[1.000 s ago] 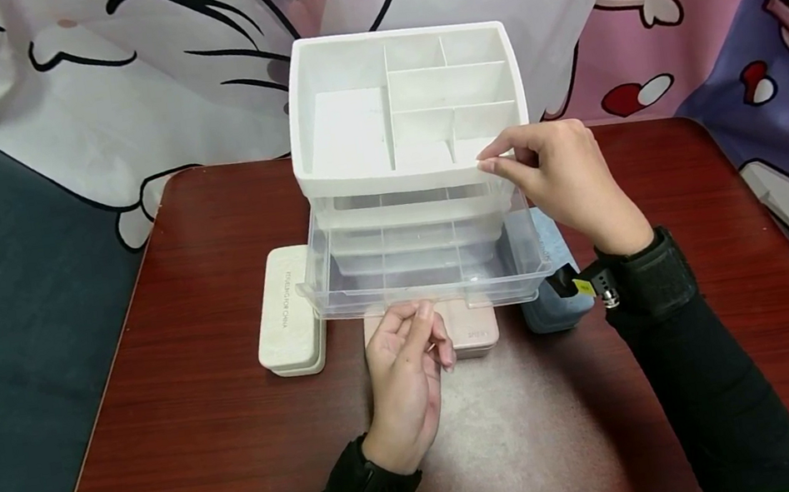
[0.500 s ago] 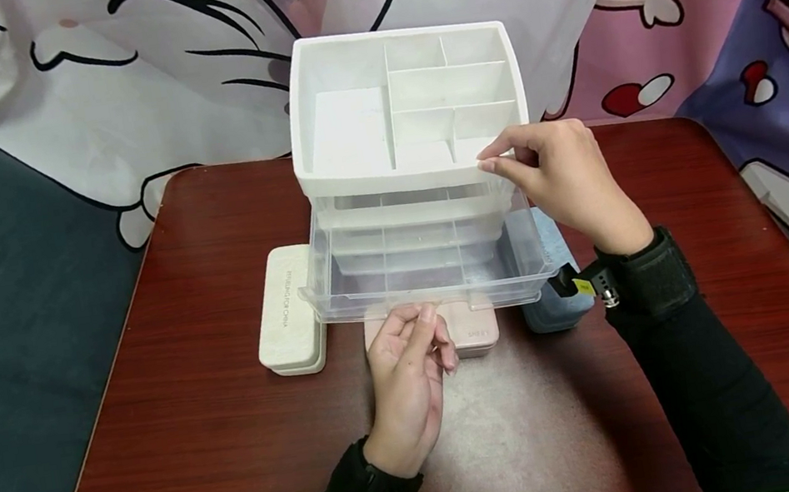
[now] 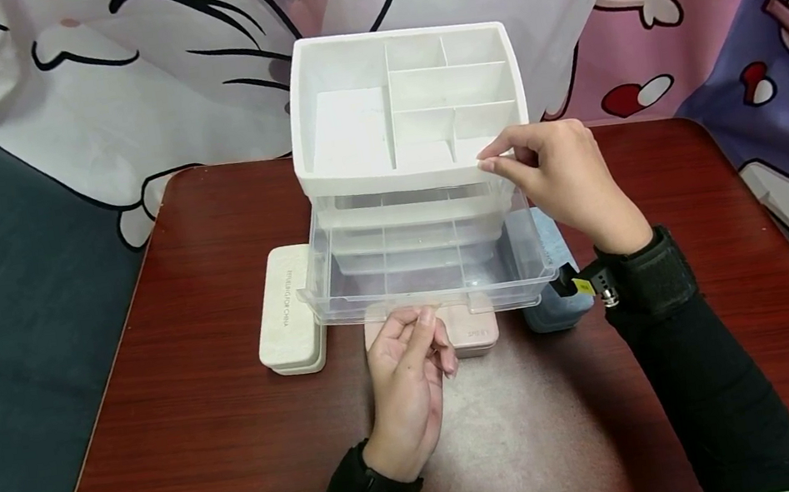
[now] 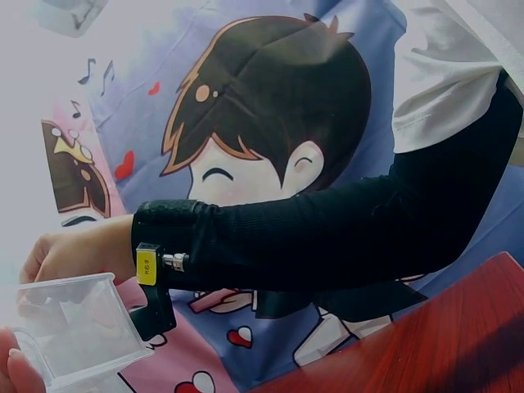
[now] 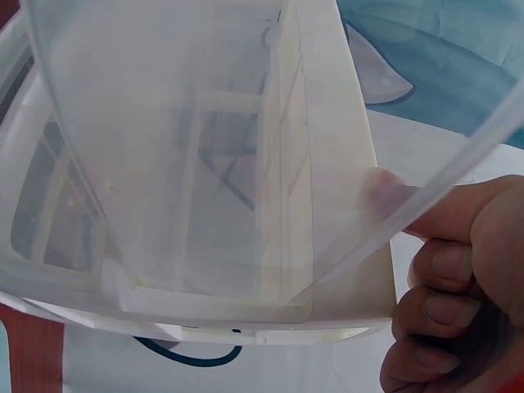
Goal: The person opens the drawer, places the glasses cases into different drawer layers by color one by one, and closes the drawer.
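Note:
A white storage box (image 3: 393,181) with a divided top tray stands near the back of the table. From its front juts a clear plastic drawer (image 3: 436,274), pulled well out and split into compartments. My left hand (image 3: 409,391) pinches the middle of the drawer's front edge between thumb and fingers. At the box's front right corner my right hand (image 3: 559,181) pinches the tray rim. In the right wrist view its thumb (image 5: 393,195) presses on the white wall, the other fingers curled below. The left wrist view catches the drawer's clear end (image 4: 82,327) beside my left fingertips (image 4: 20,372).
A cream case (image 3: 286,312) lies left of the drawer. A pink case (image 3: 470,328) sits partly under the drawer front, behind my left hand. Under the right side is a blue case (image 3: 558,311). Behind the reddish-brown table (image 3: 187,443) hangs a printed cloth (image 3: 210,120).
The clear drawer has slid a little further out towards me, with my left hand drawing back slightly along with it. My right hand has stayed at the box's corner.

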`<move>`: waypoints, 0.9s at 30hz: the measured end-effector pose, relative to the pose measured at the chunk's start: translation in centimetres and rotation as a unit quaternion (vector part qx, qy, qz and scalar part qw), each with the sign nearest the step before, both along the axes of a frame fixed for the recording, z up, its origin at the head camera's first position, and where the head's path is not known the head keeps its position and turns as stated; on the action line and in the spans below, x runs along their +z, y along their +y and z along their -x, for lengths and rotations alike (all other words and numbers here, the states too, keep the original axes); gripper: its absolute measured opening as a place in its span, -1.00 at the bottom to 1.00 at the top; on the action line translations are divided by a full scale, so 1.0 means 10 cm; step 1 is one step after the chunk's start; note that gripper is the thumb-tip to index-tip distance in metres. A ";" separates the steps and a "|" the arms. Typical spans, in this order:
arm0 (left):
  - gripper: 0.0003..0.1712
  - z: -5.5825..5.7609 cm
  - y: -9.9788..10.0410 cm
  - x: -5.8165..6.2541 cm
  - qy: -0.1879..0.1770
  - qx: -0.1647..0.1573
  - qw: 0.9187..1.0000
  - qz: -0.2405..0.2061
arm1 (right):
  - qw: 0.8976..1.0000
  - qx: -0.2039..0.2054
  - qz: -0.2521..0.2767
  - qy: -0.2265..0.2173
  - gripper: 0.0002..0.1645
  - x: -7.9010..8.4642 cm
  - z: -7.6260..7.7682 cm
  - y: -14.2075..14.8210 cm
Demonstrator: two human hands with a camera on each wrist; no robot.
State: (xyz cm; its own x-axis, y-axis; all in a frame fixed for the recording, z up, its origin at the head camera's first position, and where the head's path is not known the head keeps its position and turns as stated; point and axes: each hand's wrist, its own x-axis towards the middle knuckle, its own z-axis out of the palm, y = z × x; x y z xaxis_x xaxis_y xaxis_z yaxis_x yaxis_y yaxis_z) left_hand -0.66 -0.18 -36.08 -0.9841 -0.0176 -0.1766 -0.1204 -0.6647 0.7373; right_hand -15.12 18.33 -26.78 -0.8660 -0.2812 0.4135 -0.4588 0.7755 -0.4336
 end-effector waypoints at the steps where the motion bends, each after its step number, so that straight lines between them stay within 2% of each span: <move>1: -0.92 0.00 0.00 0.00 -0.001 0.001 1.000 0.000 | 1.000 0.001 0.000 0.000 -0.87 0.00 0.00 0.00; 14: -0.92 -0.01 -0.01 0.01 -0.002 -0.003 1.000 0.002 | 1.000 -0.002 0.005 -0.001 -0.87 0.00 -0.01 -0.01; 27: -0.90 -0.03 -0.03 -0.03 -0.002 -0.013 1.000 -0.008 | 1.000 -0.002 0.025 -0.002 -0.84 -0.06 -0.04 0.01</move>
State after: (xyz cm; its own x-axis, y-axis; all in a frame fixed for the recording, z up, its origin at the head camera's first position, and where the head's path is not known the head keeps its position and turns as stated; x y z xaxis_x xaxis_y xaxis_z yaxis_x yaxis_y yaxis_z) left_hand -0.40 -0.45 -36.41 -0.9836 0.0116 -0.1798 -0.1408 -0.6723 0.7268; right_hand -14.74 18.40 -27.33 -0.8689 -0.2564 0.4234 -0.4534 0.7553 -0.4732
